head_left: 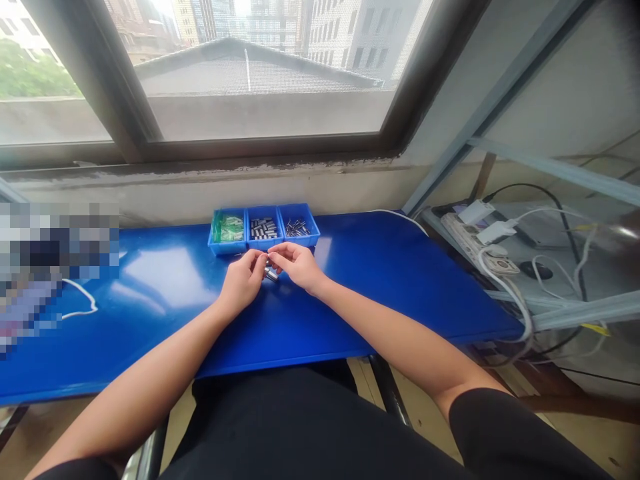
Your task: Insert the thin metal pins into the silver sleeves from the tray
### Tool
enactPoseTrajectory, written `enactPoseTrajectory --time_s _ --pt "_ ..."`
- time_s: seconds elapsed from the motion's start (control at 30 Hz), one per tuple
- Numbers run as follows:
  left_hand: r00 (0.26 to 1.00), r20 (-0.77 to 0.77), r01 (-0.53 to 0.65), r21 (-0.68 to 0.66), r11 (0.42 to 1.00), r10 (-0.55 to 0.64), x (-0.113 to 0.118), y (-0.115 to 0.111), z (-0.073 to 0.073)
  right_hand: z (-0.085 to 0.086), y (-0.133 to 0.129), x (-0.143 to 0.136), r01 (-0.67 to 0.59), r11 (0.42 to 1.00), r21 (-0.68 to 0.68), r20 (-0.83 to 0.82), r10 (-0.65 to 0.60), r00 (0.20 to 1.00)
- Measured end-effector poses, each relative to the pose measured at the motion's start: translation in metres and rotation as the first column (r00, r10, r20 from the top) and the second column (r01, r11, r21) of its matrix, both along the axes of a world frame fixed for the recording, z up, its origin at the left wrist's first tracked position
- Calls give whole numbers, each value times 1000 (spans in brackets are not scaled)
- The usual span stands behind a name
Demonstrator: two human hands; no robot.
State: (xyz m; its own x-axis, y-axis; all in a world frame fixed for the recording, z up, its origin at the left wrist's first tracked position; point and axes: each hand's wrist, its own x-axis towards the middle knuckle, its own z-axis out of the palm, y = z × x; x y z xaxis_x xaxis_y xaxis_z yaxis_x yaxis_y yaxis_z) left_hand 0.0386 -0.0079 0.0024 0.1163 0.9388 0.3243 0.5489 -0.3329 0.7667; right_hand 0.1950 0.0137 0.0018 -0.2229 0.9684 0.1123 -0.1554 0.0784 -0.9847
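Note:
My left hand [246,273] and my right hand [299,268] meet above the blue table, fingertips almost touching. Both are closed in a pinch around a small metal part [268,261], mostly covered by the fingers. Just below the fingertips shows a short shiny metal cylinder [271,274]; whether it is held or lies on the table I cannot tell. Right behind the hands stand three joined blue bins. The left bin [227,249] has green and clear plastic in it, the middle bin [263,243] several short silver cylinders, the right bin [313,230] several thin metal pins.
The blue table [380,287] runs below a window [265,120]. At the right, a metal frame [555,170] and a shelf hold a power strip [480,250], plugs and tangled cables. A white cable [83,291] lies at the left beside a blurred area.

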Motion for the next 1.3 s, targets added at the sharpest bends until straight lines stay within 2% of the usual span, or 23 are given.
enactPoseTrajectory --time_s 0.3,1.3 --pt "1000 8 22 4 1000 -22 1 -1 -1 0 1 0 14 999 -34 -42 -15 999" --pt "1000 13 20 -9 1000 -20 0 -1 0 0 0 -1 0 999 -35 -27 -1 1000"
